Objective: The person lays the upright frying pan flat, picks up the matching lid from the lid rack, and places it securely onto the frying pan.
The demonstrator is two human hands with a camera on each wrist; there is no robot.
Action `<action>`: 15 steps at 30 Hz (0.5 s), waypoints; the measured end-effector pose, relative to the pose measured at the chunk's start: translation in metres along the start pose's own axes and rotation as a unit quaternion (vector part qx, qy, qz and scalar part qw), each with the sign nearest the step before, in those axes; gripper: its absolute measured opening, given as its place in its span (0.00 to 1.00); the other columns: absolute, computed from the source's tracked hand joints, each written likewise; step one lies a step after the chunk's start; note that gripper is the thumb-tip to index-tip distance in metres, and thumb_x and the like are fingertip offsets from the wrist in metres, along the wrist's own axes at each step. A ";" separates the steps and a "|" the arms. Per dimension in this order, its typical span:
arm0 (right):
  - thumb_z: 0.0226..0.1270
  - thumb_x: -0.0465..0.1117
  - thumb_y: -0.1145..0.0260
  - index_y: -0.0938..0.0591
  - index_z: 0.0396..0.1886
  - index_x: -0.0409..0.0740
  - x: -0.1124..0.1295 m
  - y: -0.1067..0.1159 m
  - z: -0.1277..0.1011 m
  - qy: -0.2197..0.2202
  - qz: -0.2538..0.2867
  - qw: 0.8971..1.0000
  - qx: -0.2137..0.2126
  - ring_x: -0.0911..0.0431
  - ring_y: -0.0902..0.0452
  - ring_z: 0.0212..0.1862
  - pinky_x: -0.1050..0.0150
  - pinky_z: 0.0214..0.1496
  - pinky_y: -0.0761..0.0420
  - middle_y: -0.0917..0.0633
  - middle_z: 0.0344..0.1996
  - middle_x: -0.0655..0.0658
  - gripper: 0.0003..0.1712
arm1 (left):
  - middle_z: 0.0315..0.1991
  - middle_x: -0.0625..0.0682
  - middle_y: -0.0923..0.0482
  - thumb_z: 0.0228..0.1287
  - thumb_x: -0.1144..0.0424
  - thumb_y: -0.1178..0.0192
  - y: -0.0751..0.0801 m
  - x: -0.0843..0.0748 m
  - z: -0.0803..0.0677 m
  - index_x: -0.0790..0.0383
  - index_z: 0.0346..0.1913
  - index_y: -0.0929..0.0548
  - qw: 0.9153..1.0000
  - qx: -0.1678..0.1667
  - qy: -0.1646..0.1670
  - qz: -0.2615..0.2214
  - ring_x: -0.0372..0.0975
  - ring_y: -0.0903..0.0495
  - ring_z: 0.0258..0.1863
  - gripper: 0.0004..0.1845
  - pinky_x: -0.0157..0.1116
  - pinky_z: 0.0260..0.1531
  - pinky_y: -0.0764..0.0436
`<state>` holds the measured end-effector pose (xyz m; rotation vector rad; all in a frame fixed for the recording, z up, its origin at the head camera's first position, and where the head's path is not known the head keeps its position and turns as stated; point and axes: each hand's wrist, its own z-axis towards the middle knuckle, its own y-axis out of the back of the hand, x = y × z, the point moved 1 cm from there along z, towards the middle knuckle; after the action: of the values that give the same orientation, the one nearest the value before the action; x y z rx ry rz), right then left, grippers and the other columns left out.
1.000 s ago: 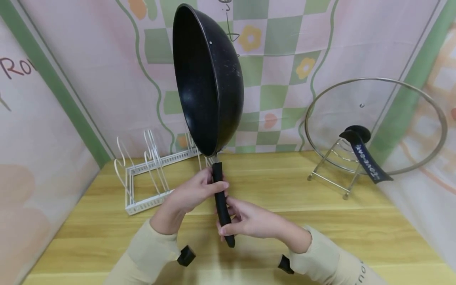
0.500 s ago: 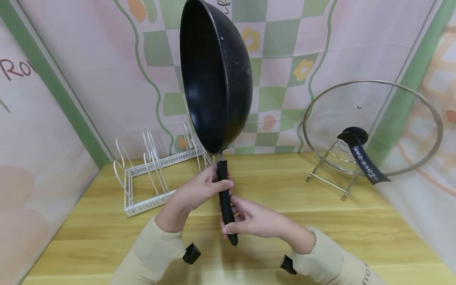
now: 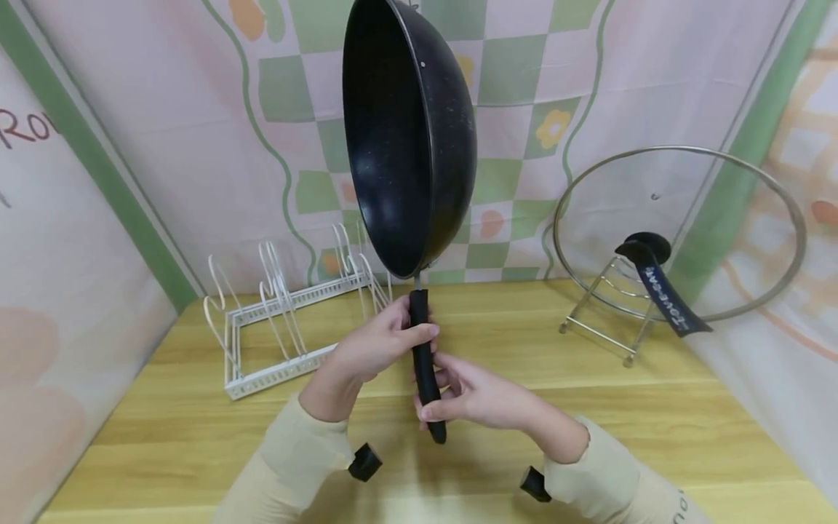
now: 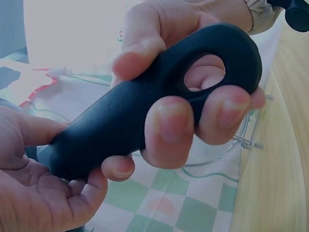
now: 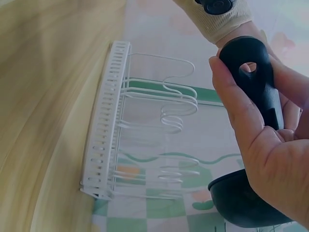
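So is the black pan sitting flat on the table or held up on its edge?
On edge: the black pan stands vertical, handle down, gripped by the left hand and right hand.

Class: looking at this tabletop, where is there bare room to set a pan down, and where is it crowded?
Bare wood lies between the white rack and the lid stand, and along the table front right. Crowded: mid-front, where both hands hold the pan handle.

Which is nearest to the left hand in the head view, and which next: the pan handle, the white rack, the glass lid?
1. Pan handle: gripped by the left hand.
2. White rack: on the table to its left.
3. Glass lid: far right, leaning on its metal stand.
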<state>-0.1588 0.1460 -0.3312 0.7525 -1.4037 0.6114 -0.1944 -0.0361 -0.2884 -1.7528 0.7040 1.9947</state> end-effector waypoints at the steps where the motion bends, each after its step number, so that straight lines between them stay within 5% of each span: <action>1: 0.72 0.28 0.37 0.35 0.59 0.25 0.000 0.001 -0.001 0.000 -0.001 1.000 -0.001 0.46 0.15 0.41 0.55 0.50 0.15 0.17 0.37 0.43 0.22 | 0.32 0.53 0.24 0.75 0.73 0.48 -0.001 0.000 0.001 0.74 0.53 0.35 1.000 -0.002 0.001 -0.004 0.40 0.24 0.33 0.11 0.35 0.43 0.26; 10: 0.74 0.31 0.38 0.38 0.62 0.25 -0.004 0.005 -0.002 -0.001 -0.011 1.000 -0.009 0.32 0.17 0.45 0.55 0.51 0.15 0.17 0.38 0.43 0.25 | 0.33 0.54 0.25 0.75 0.74 0.48 -0.007 0.006 0.009 0.75 0.52 0.36 0.999 -0.014 0.002 -0.034 0.40 0.24 0.34 0.11 0.35 0.43 0.25; 15: 0.74 0.30 0.38 0.38 0.62 0.25 -0.007 0.004 -0.004 -0.003 -0.005 1.000 -0.010 0.33 0.18 0.45 0.55 0.51 0.16 0.18 0.39 0.42 0.25 | 0.32 0.53 0.25 0.75 0.74 0.48 -0.011 0.012 0.012 0.73 0.51 0.36 0.999 -0.009 0.009 -0.044 0.40 0.25 0.34 0.10 0.35 0.44 0.25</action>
<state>-0.1604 0.1519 -0.3375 0.7461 -1.4094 0.5867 -0.1990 -0.0211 -0.3002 -1.7829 0.6049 1.9358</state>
